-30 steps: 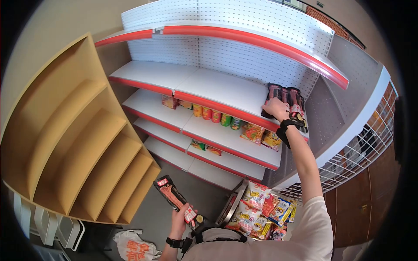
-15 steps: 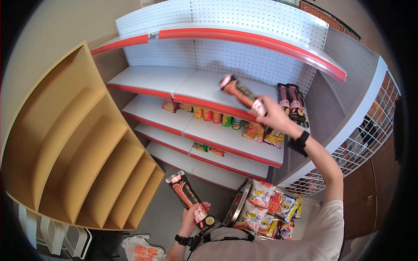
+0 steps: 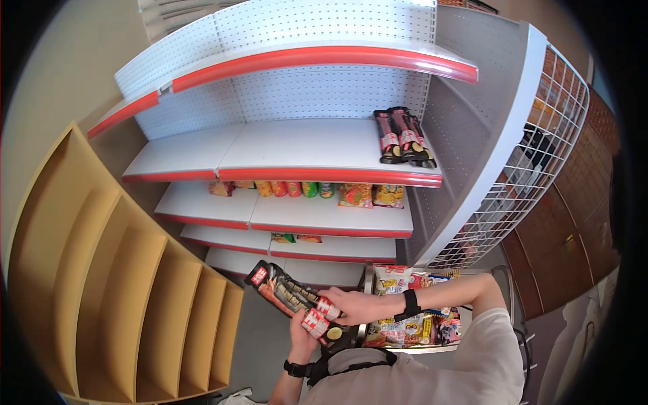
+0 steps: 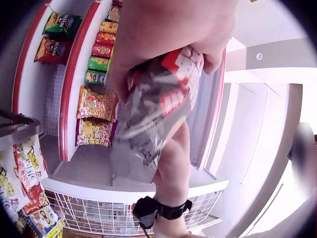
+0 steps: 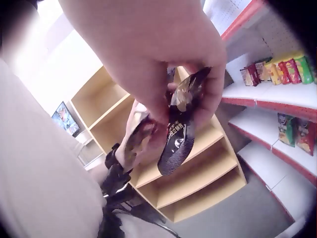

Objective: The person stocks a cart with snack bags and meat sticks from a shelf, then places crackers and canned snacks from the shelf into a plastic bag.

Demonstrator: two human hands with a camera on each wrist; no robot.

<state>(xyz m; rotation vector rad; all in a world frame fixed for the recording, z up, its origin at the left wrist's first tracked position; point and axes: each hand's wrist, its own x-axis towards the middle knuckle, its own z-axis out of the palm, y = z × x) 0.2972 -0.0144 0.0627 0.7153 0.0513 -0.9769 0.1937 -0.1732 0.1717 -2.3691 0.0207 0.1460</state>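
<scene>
In the head view the left hand (image 3: 303, 335) grips a long black and red snack pack (image 3: 280, 291) low in front of the body. Right beside it, the right hand (image 3: 358, 307) pinches a second such pack (image 3: 328, 307), and the two packs lie against each other. The right wrist view shows the right hand (image 5: 158, 64) with thumb and fingers round a crinkled black pack (image 5: 177, 144). A blurred pack (image 4: 153, 109) fills the middle of the left wrist view, under the left hand (image 4: 173, 29). Several similar packs (image 3: 406, 138) lie at the right end of the upper shelf (image 3: 304, 145).
Lower shelves hold cans (image 3: 293, 189), noodle packs (image 3: 355, 195) and small bags (image 3: 283, 237). A cart (image 3: 405, 349) with several snack bags (image 3: 393, 278) stands at the right of the body. A curved wooden shelf unit (image 3: 152, 304) is on the left, a wire rack (image 3: 533, 169) on the right.
The right hand has come down from the upper shelf with a pack and is now beside the left hand's pack. The head view has turned to the right.
</scene>
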